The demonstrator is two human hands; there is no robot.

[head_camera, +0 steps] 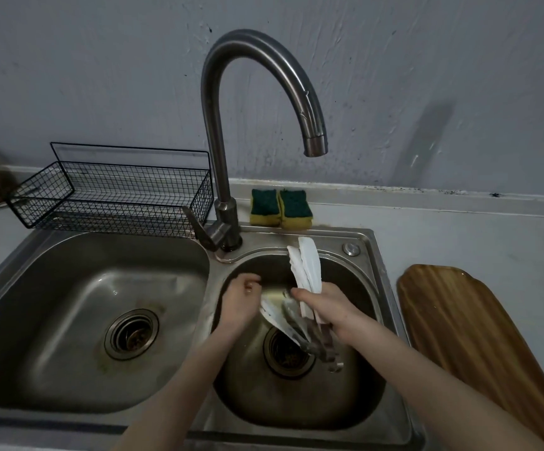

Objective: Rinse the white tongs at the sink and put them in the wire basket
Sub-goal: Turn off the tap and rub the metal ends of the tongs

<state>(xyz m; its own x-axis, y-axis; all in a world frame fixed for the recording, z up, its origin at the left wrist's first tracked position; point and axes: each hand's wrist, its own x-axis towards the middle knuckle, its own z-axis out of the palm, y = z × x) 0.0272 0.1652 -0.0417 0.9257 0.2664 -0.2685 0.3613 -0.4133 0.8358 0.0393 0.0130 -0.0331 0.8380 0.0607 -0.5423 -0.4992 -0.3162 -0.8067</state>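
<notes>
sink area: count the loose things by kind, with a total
white tongs with metal handles: 1
green and yellow scrub sponges: 2
black wire basket: 1
brown wooden cutting board: 1
total: 5

White tongs (306, 271) tips-up over right sink (362, 252) bowl, black wire basket (111, 203) on counter behind left bowl
</notes>
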